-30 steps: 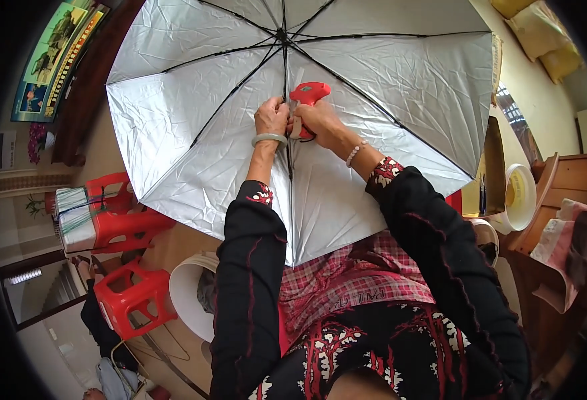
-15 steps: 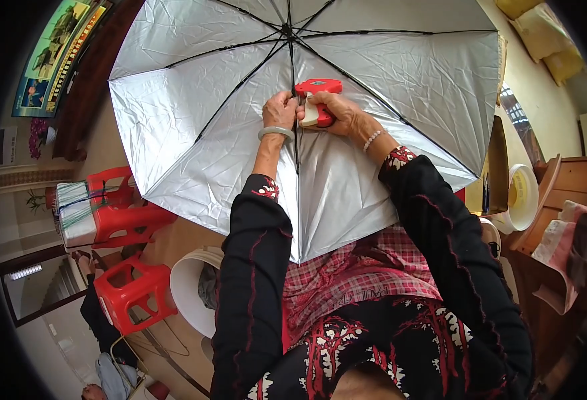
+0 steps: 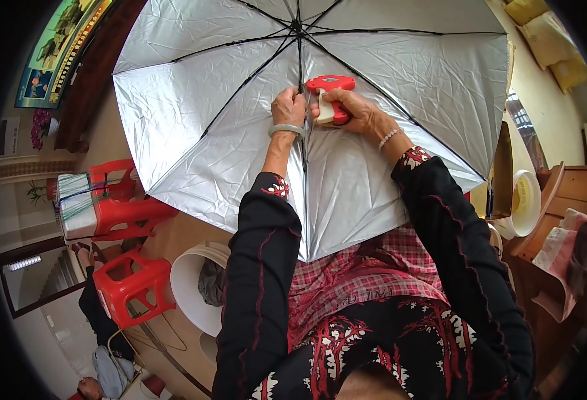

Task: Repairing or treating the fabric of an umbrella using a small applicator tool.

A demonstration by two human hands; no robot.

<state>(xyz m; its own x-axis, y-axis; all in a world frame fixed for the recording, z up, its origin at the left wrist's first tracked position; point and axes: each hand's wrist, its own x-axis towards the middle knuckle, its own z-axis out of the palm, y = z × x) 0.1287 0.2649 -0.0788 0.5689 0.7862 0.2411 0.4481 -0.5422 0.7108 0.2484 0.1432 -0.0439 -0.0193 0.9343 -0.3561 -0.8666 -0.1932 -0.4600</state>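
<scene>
An opened umbrella with silver inner cloth [image 3: 187,113] spreads in front of me, its black ribs meeting at the hub [image 3: 297,27]. Closed around the black rib [image 3: 305,157] that runs toward me is my left hand [image 3: 289,108], wearing a pale bangle. My right hand [image 3: 359,113] grips a red and white tagging gun [image 3: 333,83] by its handle, fingers wrapped on the white trigger. The gun is just right of my left hand, over the cloth; whether its tip touches the rib is hidden.
Red plastic stools [image 3: 133,283] stand at left, one bearing a bundle of thin strands [image 3: 77,203]. A white bucket [image 3: 197,287] holds dark cloth near my left arm. At right are a white tub [image 3: 527,200] and a wooden chair [image 3: 553,227]. Another person [image 3: 110,373] sits lower left.
The tagging gun in my right hand has drawn slightly away from my left hand, to the right. The whole view has shifted a little; my left hand keeps its grip on the rib.
</scene>
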